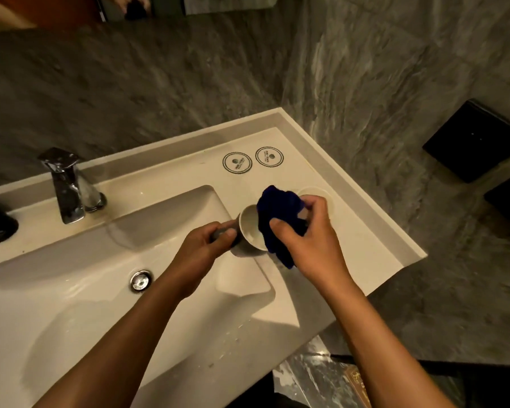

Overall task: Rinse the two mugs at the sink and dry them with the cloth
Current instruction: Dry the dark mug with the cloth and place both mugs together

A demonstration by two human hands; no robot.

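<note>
We are at the drying step: our left hand curls round the grey outside of a mug, tipped on its side with the mouth turned toward three o'clock, and our right hand bunches the blue cloth between thumb and fingers at the mug's rim. To do this well, we would push the cloth right down to the bottom of the mug, turn the mug with the left hand while the right holds the cloth against the wall, then wipe the rim and the outside last. We should keep the left grip firm, since a wet glazed mug may slip, and work over the counter, not the basin, so a drop would be short. The mug is white inside and grey outside, held just above the basin's edge at about three o'clock of the drain. We cannot tell whether it has a handle; the hand hides that side. The second mug seems to stand on the counter behind the right hand, at one o'clock of the held mug; only part of its pale rim shows. The tap sits at ten o'clock, with no water visibly running.
</note>
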